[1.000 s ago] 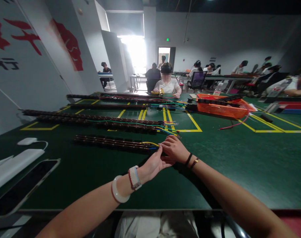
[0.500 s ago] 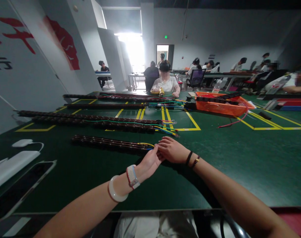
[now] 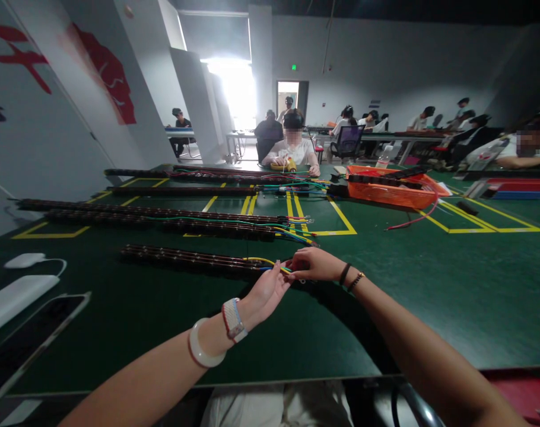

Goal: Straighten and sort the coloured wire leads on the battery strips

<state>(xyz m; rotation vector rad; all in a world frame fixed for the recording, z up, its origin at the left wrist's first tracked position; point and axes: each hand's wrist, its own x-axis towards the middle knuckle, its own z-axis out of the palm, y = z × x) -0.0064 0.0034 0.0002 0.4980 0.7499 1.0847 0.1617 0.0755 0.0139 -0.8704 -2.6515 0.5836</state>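
Nearest me on the green table lies a long dark bar with copper-coloured strips (image 3: 194,259). Yellow, blue and green wires (image 3: 263,261) come out of its right end. My left hand (image 3: 267,292), palm partly up, has its thumb and fingers closed around these wires. Beside it, my right hand (image 3: 318,264) pinches the wires near their ends, fingers curled. A small ring-shaped tip (image 3: 302,281) shows below the right fingers. The exact grip between the hands is partly hidden.
Behind lie longer dark bars (image 3: 163,218) with coloured wires at their right ends. An orange basket (image 3: 386,193) stands at the back right. A phone (image 3: 34,338) and a white power strip (image 3: 21,302) lie at left. Across the table sits a person (image 3: 292,148) with a yellow tool.
My right hand has curled its fingers and shifted slightly right, uncovering more of the wires and a ring tip. My left hand stays on the wires. The view has shifted slightly.
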